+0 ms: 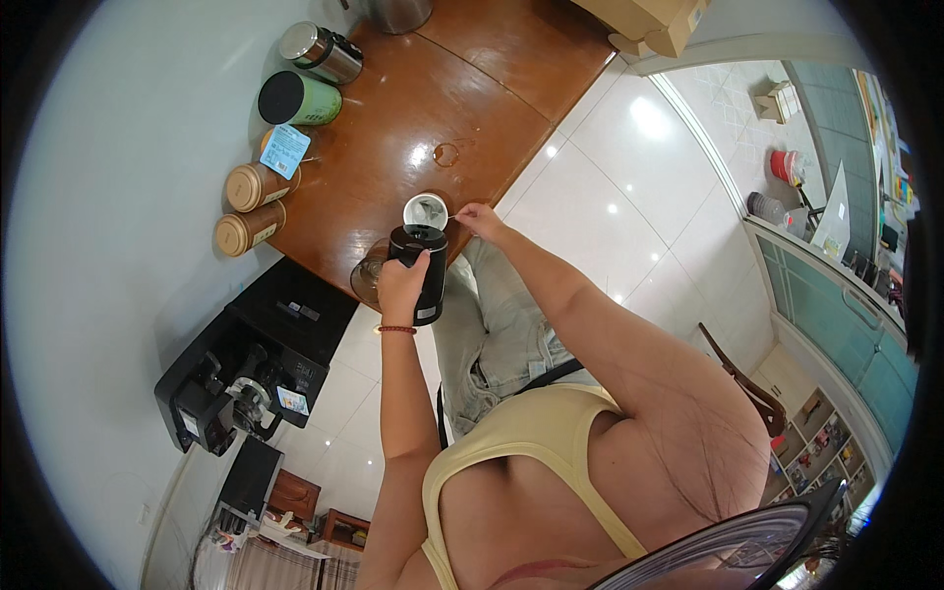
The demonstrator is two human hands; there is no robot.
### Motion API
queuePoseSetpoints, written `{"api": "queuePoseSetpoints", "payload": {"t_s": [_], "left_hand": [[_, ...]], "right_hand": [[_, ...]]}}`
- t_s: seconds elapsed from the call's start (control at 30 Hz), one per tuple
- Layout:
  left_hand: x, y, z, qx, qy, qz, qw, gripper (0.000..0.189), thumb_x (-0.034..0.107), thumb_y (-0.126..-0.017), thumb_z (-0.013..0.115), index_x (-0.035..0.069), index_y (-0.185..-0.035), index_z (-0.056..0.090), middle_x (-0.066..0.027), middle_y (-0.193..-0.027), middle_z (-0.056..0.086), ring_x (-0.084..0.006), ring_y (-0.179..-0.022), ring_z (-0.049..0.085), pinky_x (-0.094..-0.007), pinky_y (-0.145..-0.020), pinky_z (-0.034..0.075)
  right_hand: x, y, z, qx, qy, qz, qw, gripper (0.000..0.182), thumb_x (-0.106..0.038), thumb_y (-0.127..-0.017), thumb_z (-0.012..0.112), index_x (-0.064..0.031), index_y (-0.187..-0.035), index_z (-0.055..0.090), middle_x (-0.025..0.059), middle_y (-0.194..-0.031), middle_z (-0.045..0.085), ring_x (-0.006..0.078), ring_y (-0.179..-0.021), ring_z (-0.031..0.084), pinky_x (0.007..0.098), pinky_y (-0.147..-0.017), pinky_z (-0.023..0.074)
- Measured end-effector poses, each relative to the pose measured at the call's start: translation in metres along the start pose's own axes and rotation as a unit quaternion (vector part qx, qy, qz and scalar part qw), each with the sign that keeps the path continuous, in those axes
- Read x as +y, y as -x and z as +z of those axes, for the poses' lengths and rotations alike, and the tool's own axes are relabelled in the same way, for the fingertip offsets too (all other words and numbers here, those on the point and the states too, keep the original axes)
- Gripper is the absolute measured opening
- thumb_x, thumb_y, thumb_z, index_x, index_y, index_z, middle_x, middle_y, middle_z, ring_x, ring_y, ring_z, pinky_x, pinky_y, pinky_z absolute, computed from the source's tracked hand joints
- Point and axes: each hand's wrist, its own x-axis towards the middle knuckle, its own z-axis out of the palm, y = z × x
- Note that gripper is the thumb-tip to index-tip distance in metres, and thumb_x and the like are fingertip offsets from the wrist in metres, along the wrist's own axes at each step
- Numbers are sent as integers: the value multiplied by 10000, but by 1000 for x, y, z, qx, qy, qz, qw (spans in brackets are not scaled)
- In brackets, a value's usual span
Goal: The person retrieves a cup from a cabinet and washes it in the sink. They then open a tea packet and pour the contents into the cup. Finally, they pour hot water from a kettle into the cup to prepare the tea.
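Observation:
My left hand (403,287) grips the handle of a black electric kettle (432,284). The kettle's lid end points at a white cup (425,212), overlapping its near rim in view; I cannot tell whether anything pours. Inside the cup lies something pale and greyish, partly hidden. At the cup's right side my right hand (479,221) pinches a thin pale strand or stick leading to the rim. Partly behind the kettle and my left hand, a clear glass vessel (364,276) stands near the edge of the brown wooden table (383,162).
Along the wall stand two brown-lidded canisters (251,203), a green canister (310,99) and a steel flask (332,55). A wet ring (445,155) marks the tabletop. A black coffee machine (251,376) stands left of me; a cardboard box (649,22) is at the far right.

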Motion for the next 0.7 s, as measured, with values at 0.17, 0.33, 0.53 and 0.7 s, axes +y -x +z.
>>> {"api": "queuePoseSetpoints", "payload": {"t_s": [0.17,0.33,0.53,0.7], "left_hand": [[-5,-2,3,12,-32,22,999,509,464,-740,650,-44,-774,669,-215,-739,640,-331,-722,643,-393,-686,493],[5,1,-1,-11,-40,11,999,522,465,-730,652,-47,-827,679,-256,-843,657,-374,-838,650,-422,-762,495],[-1,-6,2,-3,-59,14,998,550,477,-728,645,-63,-829,672,-267,-860,652,-381,-854,646,-425,-774,493],[-1,-7,1,-13,-37,8,999,561,477,-727,644,-72,-839,667,-278,-872,646,-386,-865,642,-427,-781,492]], "right_hand": [[-7,3,3,13,16,-6,1000,175,-225,-847,654,-62,-910,643,7,-768,602,100,-621,516,270,-534,426],[-7,2,3,13,-3,-34,999,181,-229,-846,654,-59,-905,642,6,-768,604,96,-637,515,270,-543,423],[-12,5,4,4,5,-27,1000,185,-236,-845,656,-60,-898,642,3,-748,596,94,-605,507,270,-530,417],[-10,7,2,5,28,-12,1000,187,-239,-842,655,-67,-913,647,-5,-752,602,90,-603,516,265,-531,426]]}}
